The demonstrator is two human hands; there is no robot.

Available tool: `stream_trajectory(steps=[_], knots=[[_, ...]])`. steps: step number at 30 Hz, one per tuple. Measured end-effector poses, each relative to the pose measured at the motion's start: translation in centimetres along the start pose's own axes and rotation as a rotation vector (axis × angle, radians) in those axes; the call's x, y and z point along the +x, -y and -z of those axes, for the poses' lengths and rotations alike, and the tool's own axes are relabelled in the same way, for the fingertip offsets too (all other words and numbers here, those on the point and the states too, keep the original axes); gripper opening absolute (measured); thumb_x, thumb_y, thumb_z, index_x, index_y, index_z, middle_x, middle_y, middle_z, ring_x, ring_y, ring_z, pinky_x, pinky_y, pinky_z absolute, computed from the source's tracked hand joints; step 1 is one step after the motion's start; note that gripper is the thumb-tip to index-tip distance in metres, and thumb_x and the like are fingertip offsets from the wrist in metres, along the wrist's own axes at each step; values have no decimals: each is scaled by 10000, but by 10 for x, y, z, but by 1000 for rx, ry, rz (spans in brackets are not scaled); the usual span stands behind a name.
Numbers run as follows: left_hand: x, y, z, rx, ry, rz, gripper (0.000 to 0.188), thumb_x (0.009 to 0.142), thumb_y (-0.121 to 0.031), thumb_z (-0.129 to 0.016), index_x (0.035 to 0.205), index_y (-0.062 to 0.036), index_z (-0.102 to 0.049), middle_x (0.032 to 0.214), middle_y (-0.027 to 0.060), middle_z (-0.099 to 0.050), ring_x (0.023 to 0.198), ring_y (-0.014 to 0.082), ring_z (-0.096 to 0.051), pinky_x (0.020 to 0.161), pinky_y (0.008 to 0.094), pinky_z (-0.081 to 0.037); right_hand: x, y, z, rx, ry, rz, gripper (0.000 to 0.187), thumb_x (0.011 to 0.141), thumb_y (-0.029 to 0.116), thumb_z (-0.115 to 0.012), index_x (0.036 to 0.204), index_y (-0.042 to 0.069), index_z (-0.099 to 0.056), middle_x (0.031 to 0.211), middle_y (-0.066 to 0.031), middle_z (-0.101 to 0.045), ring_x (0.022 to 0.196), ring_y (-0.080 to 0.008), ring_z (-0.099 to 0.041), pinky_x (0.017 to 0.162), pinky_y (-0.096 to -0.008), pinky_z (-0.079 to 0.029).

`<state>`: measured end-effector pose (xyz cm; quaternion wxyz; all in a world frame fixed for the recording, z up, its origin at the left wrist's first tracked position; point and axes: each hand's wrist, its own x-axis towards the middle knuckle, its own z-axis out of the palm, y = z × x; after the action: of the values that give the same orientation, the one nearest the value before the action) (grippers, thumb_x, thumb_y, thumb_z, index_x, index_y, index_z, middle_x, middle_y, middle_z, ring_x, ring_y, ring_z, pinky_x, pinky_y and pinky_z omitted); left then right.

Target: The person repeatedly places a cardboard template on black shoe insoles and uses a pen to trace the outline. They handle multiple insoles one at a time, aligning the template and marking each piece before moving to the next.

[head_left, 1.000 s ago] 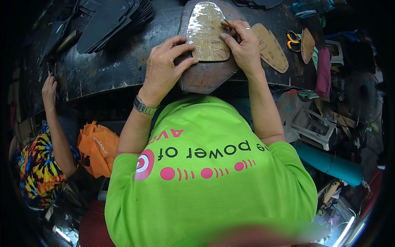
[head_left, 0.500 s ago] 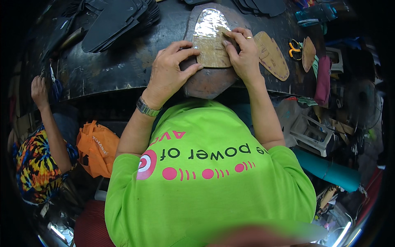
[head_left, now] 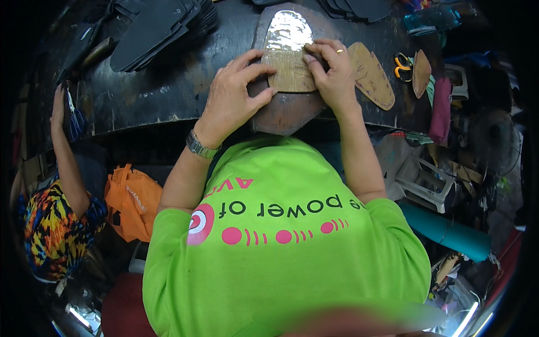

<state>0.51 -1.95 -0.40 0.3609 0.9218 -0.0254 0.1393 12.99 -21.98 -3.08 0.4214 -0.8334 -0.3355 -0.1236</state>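
A tan, sole-shaped piece (head_left: 292,73) with a rounded far end and a glossy surface lies on a worn brown slab (head_left: 286,112) before me. Light glares off its far half. My left hand (head_left: 231,92) pinches the piece's near left edge, thumb at the corner and forefinger a little farther up. On the opposite side my right hand (head_left: 335,73) holds the right edge between thumb and fingers. A second tan piece with dark marks along its rim (head_left: 371,76) lies just right of my right hand.
Black cut sheets (head_left: 163,33) are stacked on the dark table (head_left: 151,101) at far left. Orange-handled scissors (head_left: 402,67), a smaller tan piece (head_left: 421,74) and a teal bottle (head_left: 432,21) lie right. A co-worker's hand (head_left: 58,106) rests near blue-handled scissors (head_left: 76,119) at left.
The co-worker's hand at left has shifted a little farther along the table edge. My hands keep nearly the same place on the tan piece, whose glare has changed slightly.
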Motion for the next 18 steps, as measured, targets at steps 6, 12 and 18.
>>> stream_trajectory(steps=[6,12,18], knots=[[-1,-1,-2,12,-19,-10,353,787,-176,-804,1131,-126,-745,1368,74,-615,998,231,-669,856,329,-555,7,-6,25,167,258,-77,394,805,166,-793,1172,46,-713,1223,-116,-630,1106,-309,-620,954,-381,-504],[-2,-3,-2,-18,3,25,351,798,-212,-776,1132,-115,-725,1353,82,-611,1185,281,-610,1017,410,-443,13,-8,43,159,476,-39,605,725,193,-861,1291,113,-664,1358,-128,-537,1205,-317,-577,1011,-386,-488],[1,-2,2,33,-9,-34,344,790,-183,-804,1124,-126,-747,1349,90,-625,1130,289,-649,919,365,-543,13,-3,43,133,498,-31,685,699,188,-875,1332,111,-627,1388,-170,-511,1266,-359,-530,1060,-406,-462]])
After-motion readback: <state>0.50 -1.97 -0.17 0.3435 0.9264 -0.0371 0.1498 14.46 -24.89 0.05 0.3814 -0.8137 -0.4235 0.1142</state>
